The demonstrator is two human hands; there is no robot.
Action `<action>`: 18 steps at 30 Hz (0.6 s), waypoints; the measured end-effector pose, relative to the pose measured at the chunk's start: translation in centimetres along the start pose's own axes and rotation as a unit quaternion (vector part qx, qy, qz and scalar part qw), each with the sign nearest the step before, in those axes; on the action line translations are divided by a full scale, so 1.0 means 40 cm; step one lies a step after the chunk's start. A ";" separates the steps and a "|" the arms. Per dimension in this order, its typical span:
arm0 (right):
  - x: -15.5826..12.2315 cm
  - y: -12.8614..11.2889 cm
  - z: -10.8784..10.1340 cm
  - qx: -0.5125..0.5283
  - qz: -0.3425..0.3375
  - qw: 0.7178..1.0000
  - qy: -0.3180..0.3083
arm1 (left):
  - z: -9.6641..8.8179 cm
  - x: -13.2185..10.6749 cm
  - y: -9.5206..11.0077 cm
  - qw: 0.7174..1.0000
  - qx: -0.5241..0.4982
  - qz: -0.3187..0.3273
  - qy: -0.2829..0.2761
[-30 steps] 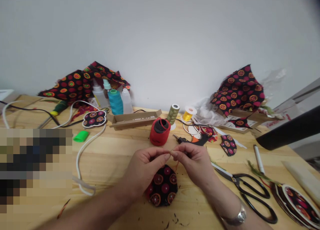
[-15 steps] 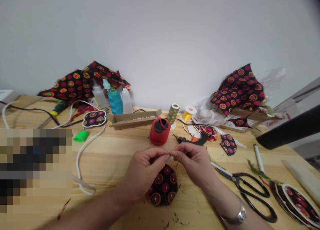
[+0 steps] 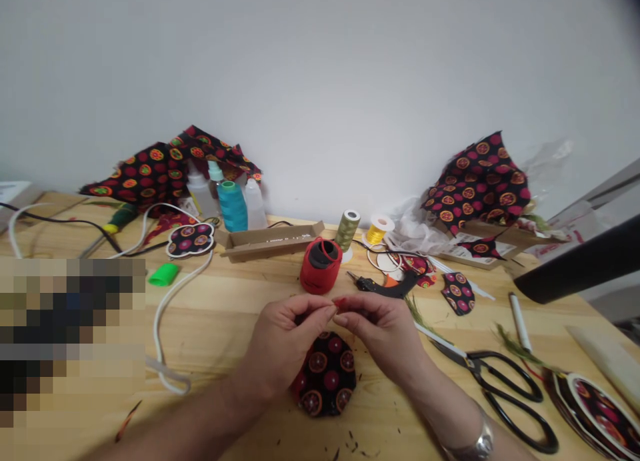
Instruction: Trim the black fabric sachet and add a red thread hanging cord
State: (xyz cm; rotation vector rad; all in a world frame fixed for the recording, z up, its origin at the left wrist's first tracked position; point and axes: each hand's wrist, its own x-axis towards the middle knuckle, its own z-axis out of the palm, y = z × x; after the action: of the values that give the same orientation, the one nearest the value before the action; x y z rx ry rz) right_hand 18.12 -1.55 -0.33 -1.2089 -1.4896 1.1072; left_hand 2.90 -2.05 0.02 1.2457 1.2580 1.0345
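Note:
My left hand point(image 3: 285, 337) and my right hand point(image 3: 383, 327) meet fingertip to fingertip above the table, both closed in a pinch. Between them shows a small bit of red thread point(image 3: 341, 303); its ends are hidden by the fingers. Just beyond stands a spool of red thread point(image 3: 319, 271) with a dark core. Below my hands lies a rounded, fabric-covered piece point(image 3: 327, 381) in black with red and orange circles, partly covered by my left hand. Black-handled scissors point(image 3: 505, 381) lie to the right of my right forearm.
Behind are an olive thread spool point(image 3: 348, 229), a yellow spool point(image 3: 377, 230), a teal cone point(image 3: 233, 207) and a cardboard tray point(image 3: 270, 242). A glue gun point(image 3: 387, 285) lies right of the red spool. A white cord point(image 3: 163, 307) curves at left. A dark tube point(image 3: 575, 257) juts in at right.
My fingertips have shifted slightly, the right hand turning inward closer to the left. A red bit now shows between them. The view has tilted a little.

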 end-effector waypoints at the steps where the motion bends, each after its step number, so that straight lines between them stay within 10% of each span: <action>1: -0.001 -0.002 -0.001 -0.011 -0.011 1.000 -0.004 | 0.000 0.001 -0.001 1.000 -0.003 0.001 0.002; 18: -0.010 0.000 0.000 -0.153 -0.104 0.982 0.029 | -0.005 0.006 -0.001 0.999 -0.023 0.011 0.031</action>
State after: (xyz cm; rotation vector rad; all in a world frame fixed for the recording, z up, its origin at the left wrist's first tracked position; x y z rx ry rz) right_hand 18.17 -1.96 -0.39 -1.2448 -1.7415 0.7162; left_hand 2.73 -1.78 -0.04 1.2024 1.2633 1.1187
